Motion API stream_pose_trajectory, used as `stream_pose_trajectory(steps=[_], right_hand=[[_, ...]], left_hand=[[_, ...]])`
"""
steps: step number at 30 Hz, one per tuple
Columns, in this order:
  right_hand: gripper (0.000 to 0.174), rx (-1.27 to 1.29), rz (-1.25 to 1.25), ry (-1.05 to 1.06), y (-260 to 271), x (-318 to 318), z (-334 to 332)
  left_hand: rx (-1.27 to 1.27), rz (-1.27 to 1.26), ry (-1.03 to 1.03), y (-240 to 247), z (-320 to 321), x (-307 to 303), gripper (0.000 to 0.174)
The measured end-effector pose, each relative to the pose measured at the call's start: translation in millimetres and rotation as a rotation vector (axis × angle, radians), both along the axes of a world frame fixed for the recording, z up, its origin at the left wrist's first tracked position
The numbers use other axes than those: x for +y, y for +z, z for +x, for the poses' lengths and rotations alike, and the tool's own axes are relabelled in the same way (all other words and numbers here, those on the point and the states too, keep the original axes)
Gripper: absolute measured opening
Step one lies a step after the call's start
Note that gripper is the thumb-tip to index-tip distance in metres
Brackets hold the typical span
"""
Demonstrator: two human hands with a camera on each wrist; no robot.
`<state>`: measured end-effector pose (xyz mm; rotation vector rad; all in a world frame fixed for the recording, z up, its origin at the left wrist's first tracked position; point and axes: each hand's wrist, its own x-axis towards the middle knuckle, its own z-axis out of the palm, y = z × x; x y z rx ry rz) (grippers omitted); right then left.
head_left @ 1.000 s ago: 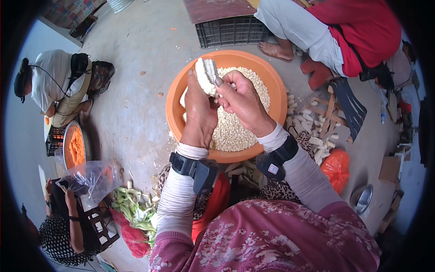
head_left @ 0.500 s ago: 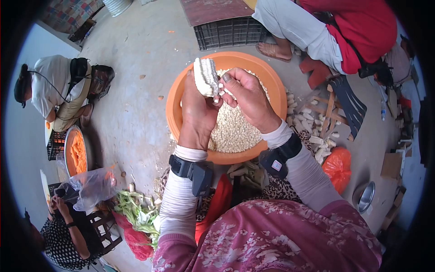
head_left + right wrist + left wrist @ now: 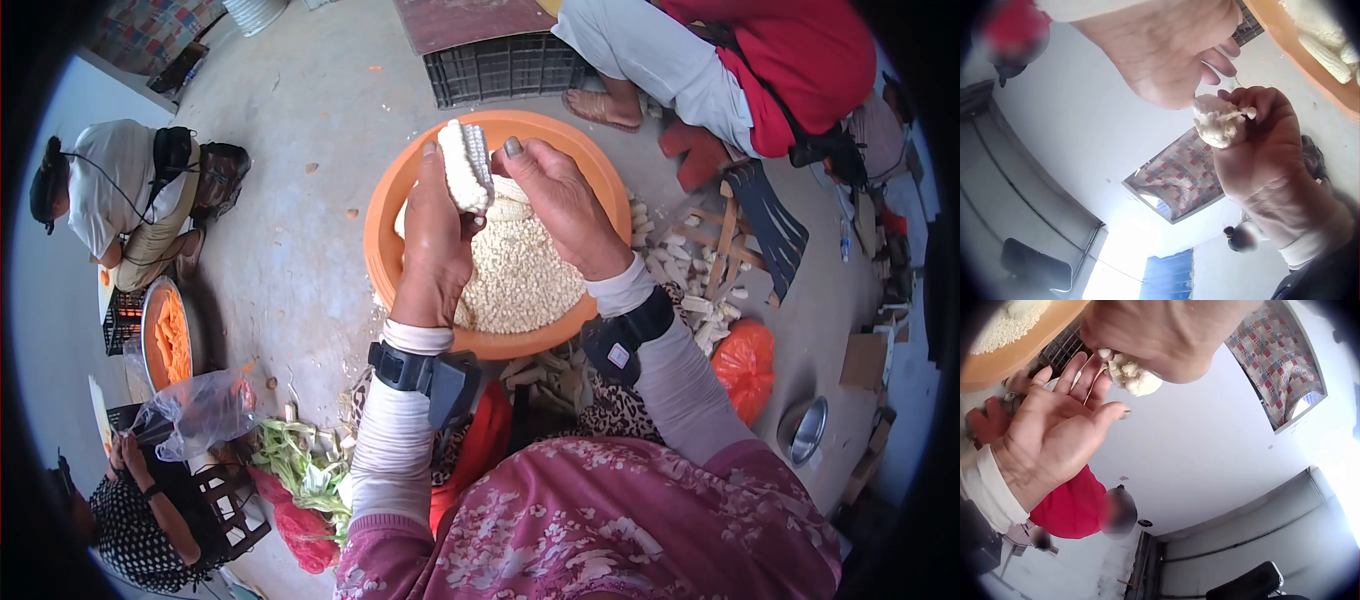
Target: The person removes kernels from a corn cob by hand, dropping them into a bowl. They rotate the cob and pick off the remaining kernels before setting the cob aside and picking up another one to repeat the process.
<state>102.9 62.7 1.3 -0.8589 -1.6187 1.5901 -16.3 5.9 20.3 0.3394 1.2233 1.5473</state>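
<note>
Shelling in hand: left hand (image 3: 438, 235) fingers curled round corn cob (image 3: 466, 165), its tip above them, orange basin (image 3: 510, 346) of kernels (image 3: 520, 275) below; right hand (image 3: 560, 200) fingers straight, thumb just beside cob; next move likely needs thumb pressure along remaining rows.

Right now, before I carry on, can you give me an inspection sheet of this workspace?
Surface: concrete floor, small scraps scattered.
Job's things: corn cob above orange basin of kernels.
Clutter: bare cobs, green husks, orange bag, metal bowl, black crate.
Fingers: left hand grips the cob; right hand open, thumb beside it.
Cables: thin lead on the person in white.
Surroundings: person in red behind basin; pan of orange pieces at left.
</note>
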Motion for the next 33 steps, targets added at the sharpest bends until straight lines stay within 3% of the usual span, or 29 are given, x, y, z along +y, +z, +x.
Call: stream_pose_trajectory(steps=[2,5,7,9,11,16,17,18,22,26,33], right_hand=[[0.044,0.233,-0.118,-0.015,11,-5,-1],[0.042,0.383,-0.316,-0.003,11,-7,-3],[0.041,0.401,-0.294,0.006,0,1,-2],[0.040,0.420,-0.269,0.015,-4,5,0],[0.034,0.410,-0.268,0.008,-2,5,1],[0.033,0.572,-0.396,-0.030,2,6,0],[0.033,0.636,-0.448,-0.018,1,6,2],[0.033,0.639,-0.442,-0.025,0,7,2],[0.035,0.664,-0.493,-0.115,-4,11,6],[0.043,0.666,-0.496,-0.094,-6,14,8],[0.050,0.660,-0.469,-0.137,0,15,8]], left_hand=[[0.055,-0.016,-0.047,0,3,1,0.032],[0.140,-0.010,-0.144,-1,5,0,0.036],[0.265,-0.016,-0.221,4,7,-1,0.037],[0.184,0.043,-0.189,9,13,-3,0.044],[0.333,0.000,-0.232,9,14,-4,0.046],[0.238,-0.001,-0.255,1,12,0,0.042],[0.217,-0.006,-0.161,3,16,0,0.040],[0.195,-0.011,-0.067,4,19,1,0.038],[0.444,-0.054,-0.203,-14,3,0,0.036],[0.323,0.006,-0.298,-10,5,-3,0.035],[0.308,-0.051,-0.434,0,9,-6,0.052]])
